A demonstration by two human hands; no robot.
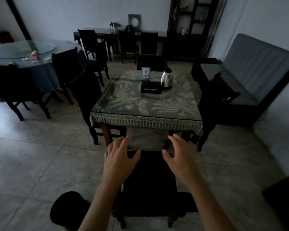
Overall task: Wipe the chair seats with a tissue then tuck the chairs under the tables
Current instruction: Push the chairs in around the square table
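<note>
A dark chair [150,179] stands on the tiled floor [40,164] directly below the camera, its seat facing the square desk [147,104] and set apart from that desk's near edge; a strip of floor shows between them. The left hand [119,157] and the right hand [178,155] are stretched out over the far end of the chair, one at each front corner. Both hands have their fingers spread and only lightly bent, and neither has hold of anything; whether the fingertips touch the chair cannot be told in the dim light. No tissue can be made out in either hand.

The desk carries a patterned cloth under a glass sheet. Near its far side stand a dark tissue box [150,87], a metal kettle [167,78] just right of the box, and a small upright card [146,73] behind the box. A second chair [85,92] stands at the desk's left side and a third chair [212,104] at its right side, both close against it.

To the left, a round desk [23,50] with a glass turntable has further dark chairs around it. A grey padded bench [250,72] lines the right wall, and a long dark desk [120,33] stands against the back wall.
</note>
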